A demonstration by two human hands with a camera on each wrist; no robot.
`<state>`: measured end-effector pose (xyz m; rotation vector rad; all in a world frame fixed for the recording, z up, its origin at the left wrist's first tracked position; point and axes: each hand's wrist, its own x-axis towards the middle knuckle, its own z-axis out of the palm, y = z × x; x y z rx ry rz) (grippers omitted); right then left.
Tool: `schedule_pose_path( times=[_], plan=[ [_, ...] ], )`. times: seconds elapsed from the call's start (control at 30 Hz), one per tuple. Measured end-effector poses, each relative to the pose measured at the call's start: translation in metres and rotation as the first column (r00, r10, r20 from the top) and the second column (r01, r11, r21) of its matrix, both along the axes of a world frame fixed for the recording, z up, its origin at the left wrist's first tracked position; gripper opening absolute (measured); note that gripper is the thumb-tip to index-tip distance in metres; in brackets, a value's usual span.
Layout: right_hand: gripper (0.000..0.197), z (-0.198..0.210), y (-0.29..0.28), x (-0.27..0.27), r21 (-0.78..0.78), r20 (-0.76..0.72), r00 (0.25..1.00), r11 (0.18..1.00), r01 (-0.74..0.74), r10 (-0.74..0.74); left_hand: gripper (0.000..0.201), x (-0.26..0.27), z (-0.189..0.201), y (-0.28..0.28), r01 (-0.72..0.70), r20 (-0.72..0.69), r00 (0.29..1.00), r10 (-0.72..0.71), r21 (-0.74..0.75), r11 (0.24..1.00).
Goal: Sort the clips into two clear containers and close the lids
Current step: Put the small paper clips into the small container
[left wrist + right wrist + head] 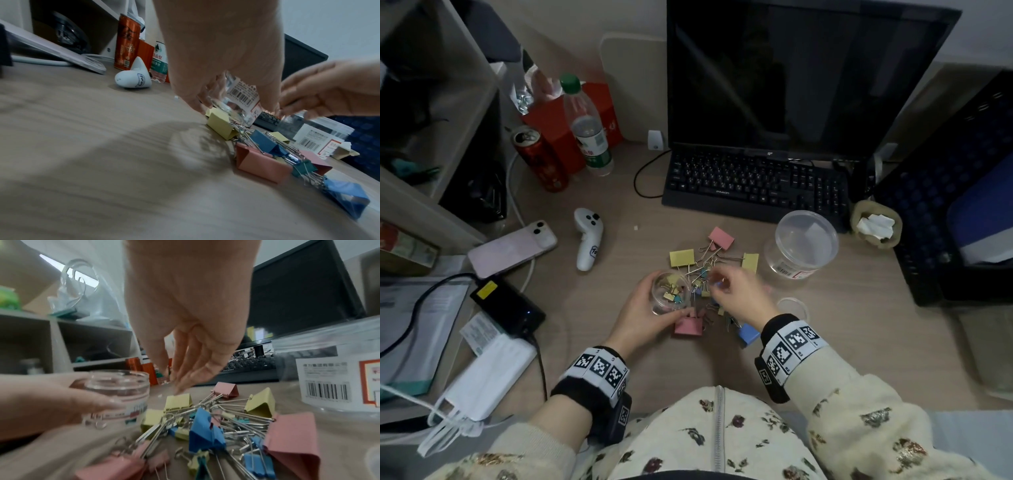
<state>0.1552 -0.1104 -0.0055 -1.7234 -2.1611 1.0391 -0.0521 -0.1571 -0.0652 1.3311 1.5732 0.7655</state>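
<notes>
My left hand grips a small clear container standing on the desk, with several small yellow and teal clips inside. It also shows in the right wrist view as a small container. Just right of it lies a tangled pile of binder clips in pink, yellow and blue, large and small. My right hand hovers over the pile with fingers pointing down; I see nothing between them. A larger clear container stands open at the right. A round clear lid lies flat by my right wrist.
A black keyboard and monitor stand behind the pile. At the left are a white controller, a phone, a red can and a water bottle. A black crate is at the right.
</notes>
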Motion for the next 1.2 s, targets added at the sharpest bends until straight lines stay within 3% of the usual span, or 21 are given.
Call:
schedule_pose_path(
  times=[0.1,0.17,0.3,0.47,0.67,0.9,1.07,1.2],
  plan=[
    [0.036,-0.011,-0.009,-0.005,-0.095,0.308,0.928,0.977,-0.191,0.212,0.080,-0.006,0.001,-0.002,-0.027,-0.004,1.000,0.027,-0.007,1.000],
    [0.046,-0.016,-0.015,-0.010,-0.102,0.445,0.856,0.964,-0.245,0.264,0.081,-0.008,0.000,-0.003,-0.037,-0.004,0.999,0.037,-0.010,0.999],
    [0.061,-0.026,-0.022,-0.019,-0.114,0.530,0.799,0.957,-0.266,0.285,0.081,-0.010,-0.002,-0.004,-0.048,-0.005,0.999,0.048,-0.002,0.999],
    [0.040,-0.039,-0.027,-0.023,-0.082,0.457,0.849,0.963,-0.256,0.265,0.080,-0.013,-0.003,-0.004,-0.030,-0.021,0.999,0.030,0.003,1.000],
    [0.030,-0.041,-0.024,-0.017,-0.098,0.379,0.891,0.968,-0.229,0.249,0.093,-0.017,-0.005,-0.004,-0.012,-0.022,1.000,0.012,-0.004,1.000],
    [0.009,-0.025,-0.014,-0.002,-0.062,0.171,0.984,0.997,-0.038,0.048,0.098,-0.015,-0.003,-0.001,0.006,-0.007,1.000,-0.006,-0.017,1.000],
    [0.018,-0.006,-0.002,0.002,-0.038,-0.040,0.990,0.990,0.135,-0.137,0.093,-0.010,-0.003,0.001,0.024,0.010,1.000,-0.024,-0.024,0.999],
    [0.014,0.015,0.000,-0.011,-0.018,-0.190,0.980,0.999,0.050,-0.053,0.087,-0.004,-0.003,0.003,0.025,0.045,0.999,-0.025,-0.009,1.000]
  ],
)
